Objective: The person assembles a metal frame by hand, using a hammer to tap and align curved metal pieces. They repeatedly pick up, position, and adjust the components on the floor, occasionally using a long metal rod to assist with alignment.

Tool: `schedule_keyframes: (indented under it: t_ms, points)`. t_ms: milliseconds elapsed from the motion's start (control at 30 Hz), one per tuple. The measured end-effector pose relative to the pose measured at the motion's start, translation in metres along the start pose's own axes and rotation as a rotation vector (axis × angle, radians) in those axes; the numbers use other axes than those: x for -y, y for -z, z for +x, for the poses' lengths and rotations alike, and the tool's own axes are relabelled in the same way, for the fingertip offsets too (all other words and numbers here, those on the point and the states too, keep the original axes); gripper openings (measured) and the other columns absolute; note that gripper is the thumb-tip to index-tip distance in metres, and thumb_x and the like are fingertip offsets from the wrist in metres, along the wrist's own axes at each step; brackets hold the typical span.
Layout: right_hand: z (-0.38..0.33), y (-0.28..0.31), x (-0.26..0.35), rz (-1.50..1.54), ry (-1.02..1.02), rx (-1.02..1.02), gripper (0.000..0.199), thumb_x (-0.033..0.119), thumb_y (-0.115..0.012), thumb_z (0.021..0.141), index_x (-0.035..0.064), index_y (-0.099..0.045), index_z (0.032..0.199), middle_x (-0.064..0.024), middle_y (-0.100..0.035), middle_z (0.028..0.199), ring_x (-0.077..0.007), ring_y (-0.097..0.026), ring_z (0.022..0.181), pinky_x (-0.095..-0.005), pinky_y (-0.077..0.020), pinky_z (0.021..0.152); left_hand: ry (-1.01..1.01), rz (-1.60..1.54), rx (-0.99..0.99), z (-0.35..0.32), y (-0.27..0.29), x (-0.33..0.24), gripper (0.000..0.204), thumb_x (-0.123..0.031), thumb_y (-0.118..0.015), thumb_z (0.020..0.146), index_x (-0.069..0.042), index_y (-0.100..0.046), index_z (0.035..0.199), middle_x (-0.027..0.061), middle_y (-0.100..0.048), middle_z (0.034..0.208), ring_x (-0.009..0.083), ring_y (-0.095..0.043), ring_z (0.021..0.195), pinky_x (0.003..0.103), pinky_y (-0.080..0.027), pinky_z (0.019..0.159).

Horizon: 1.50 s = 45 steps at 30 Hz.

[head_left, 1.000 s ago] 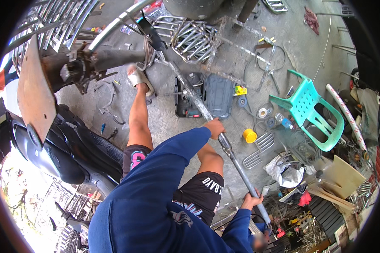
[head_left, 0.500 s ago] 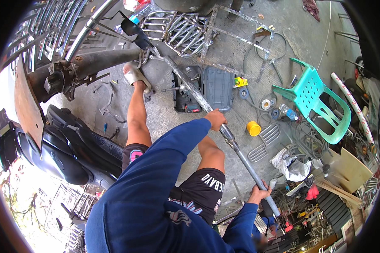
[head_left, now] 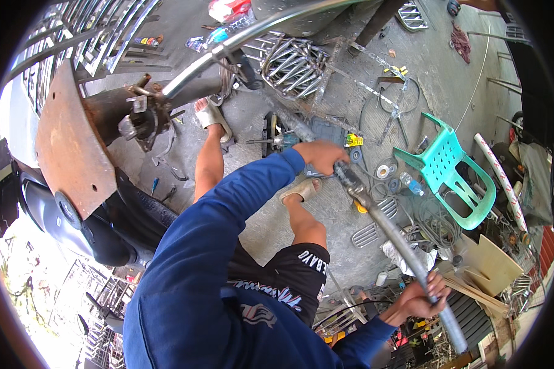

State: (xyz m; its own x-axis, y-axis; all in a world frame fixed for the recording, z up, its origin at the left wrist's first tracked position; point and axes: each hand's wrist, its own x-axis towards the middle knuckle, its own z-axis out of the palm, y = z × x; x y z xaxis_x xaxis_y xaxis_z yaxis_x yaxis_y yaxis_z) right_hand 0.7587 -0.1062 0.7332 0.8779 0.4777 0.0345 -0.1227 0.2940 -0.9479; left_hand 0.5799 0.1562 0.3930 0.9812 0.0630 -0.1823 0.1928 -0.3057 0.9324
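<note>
A long grey metal pipe slants across the middle, from the upper left down to the lower right. My left hand is closed round it above a thick welded-looking joint. Nearer its lower end, my right hand grips it with the fingers wrapped over. The pipe's upper end runs up close to a dark part beside a shiny bent tube; whether they join is hard to see. That tube meets a rusty clamp-like fixture with a flat brown plate.
Below the pipe, a tool case holds a drill. To the right stand a green plastic chair, a water bottle, coiled cable and boards. A black motorcycle seat is left; metal grilles lie far.
The pipe has risen and its lower end has swung right, with both hands still on it. My right hand is farther right. The shiny tube now crosses more of the upper view.
</note>
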Motion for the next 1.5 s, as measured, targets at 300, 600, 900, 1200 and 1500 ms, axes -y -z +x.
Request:
schedule_keyframes:
  t_ms: [300, 600, 900, 1200, 1500]
  points:
    - [0.046, -0.099, 0.013, 0.057, 0.086, 0.254, 0.031, 0.021, -0.064, 0.090, 0.0182, -0.037, 0.074, 0.0040, -0.038, 0.056, -0.0082, -0.039, 0.052, -0.0299, -0.0333, 0.068, -0.091, 0.070, -0.493, -0.040, 0.045, -0.018, 0.061, -0.026, -0.086, 0.065, -0.010, -0.065, 0.120, 0.0116, -0.068, 0.114, 0.0328, -0.063, 0.111, 0.045, -0.045, 0.098]
    - [0.025, -0.151, 0.028, -0.004, 0.136, 0.272, 0.032, 0.020, -0.062, 0.090, 0.0176, -0.035, 0.072, 0.0034, -0.037, 0.055, -0.0085, -0.038, 0.050, -0.0291, -0.0340, 0.063, -0.198, -0.022, -0.516, -0.067, 0.067, -0.020, 0.059, -0.025, -0.085, 0.063, -0.010, -0.066, 0.117, 0.0107, -0.067, 0.110, 0.0327, -0.063, 0.106, 0.045, -0.044, 0.094]
    - [0.004, -0.188, 0.036, -0.004, 0.133, 0.312, 0.031, 0.017, -0.064, 0.086, 0.0179, -0.038, 0.070, 0.0036, -0.039, 0.054, -0.0089, -0.039, 0.048, -0.0287, -0.0357, 0.062, -0.198, -0.045, -0.467, -0.088, 0.084, -0.022, 0.059, -0.025, -0.085, 0.064, -0.008, -0.066, 0.117, 0.0114, -0.068, 0.109, 0.0339, -0.064, 0.105, 0.046, -0.042, 0.095]
    - [-0.007, -0.228, 0.038, -0.019, 0.165, 0.290, 0.032, 0.015, -0.065, 0.082, 0.0185, -0.037, 0.067, 0.0048, -0.040, 0.050, -0.0075, -0.040, 0.044, -0.0261, -0.0367, 0.057, -0.210, -0.073, -0.476, -0.103, 0.098, -0.023, 0.059, -0.024, -0.085, 0.064, -0.007, -0.066, 0.116, 0.0116, -0.068, 0.112, 0.0340, -0.064, 0.108, 0.045, -0.043, 0.097]
    - [-0.016, -0.275, 0.043, 0.048, 0.128, 0.479, 0.029, 0.015, -0.065, 0.080, 0.0178, -0.038, 0.070, 0.0043, -0.040, 0.054, -0.0085, -0.039, 0.048, -0.0288, -0.0351, 0.064, -0.268, -0.068, -0.546, -0.121, 0.117, -0.019, 0.055, -0.025, -0.086, 0.065, -0.006, -0.067, 0.113, 0.0138, -0.068, 0.112, 0.0360, -0.064, 0.107, 0.046, -0.044, 0.099]
